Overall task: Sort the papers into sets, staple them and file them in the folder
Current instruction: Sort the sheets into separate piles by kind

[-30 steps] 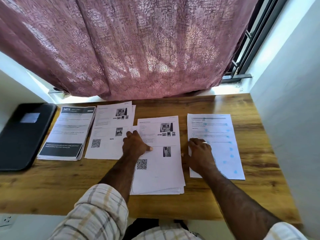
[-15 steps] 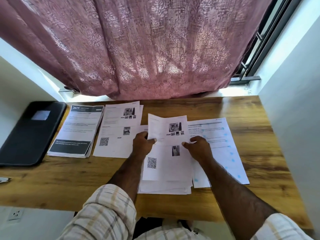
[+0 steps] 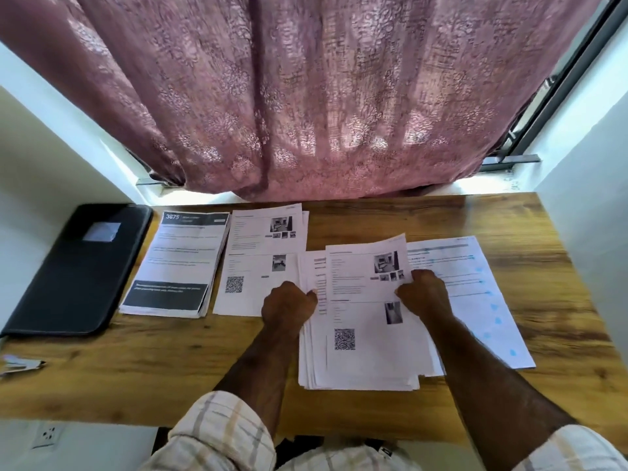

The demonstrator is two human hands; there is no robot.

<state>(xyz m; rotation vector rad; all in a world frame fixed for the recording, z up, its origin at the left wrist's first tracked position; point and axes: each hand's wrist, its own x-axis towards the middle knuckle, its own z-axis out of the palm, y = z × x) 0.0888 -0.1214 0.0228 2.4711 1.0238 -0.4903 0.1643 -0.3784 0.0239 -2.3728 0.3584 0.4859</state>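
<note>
My left hand (image 3: 289, 302) was curled at the left edge of the middle stack (image 3: 360, 372), the thumb pinching the edge of the sheets there. My right hand (image 3: 424, 290) pinched the top sheet (image 3: 363, 290) at its right edge, near the small photos, and the far end of this sheet was raised a little from the stack. So both hands were closed on paper, not open.

The stack lay on the desk (image 3: 136, 365) in front of me. To its left was a pile with a QR code (image 3: 261, 256), partly under my left hand, and further left the pile with the dark header (image 3: 180, 263). To the right, a sheet with blue marks (image 3: 475, 294) lay partly under the stack. The black folder (image 3: 78, 270) was closed at the far left end of the desk. I could not see a stapler; a small thing at the left border was too blurred to name.

One sheet is very light and soft, I think; it bends under its own weight and it slides easily on the sheet below. It is better to take it at the side edge with thumb and finger, and to press the stack with the other hand so the lower sheets do not follow. A hard pinch can crease it.
</note>
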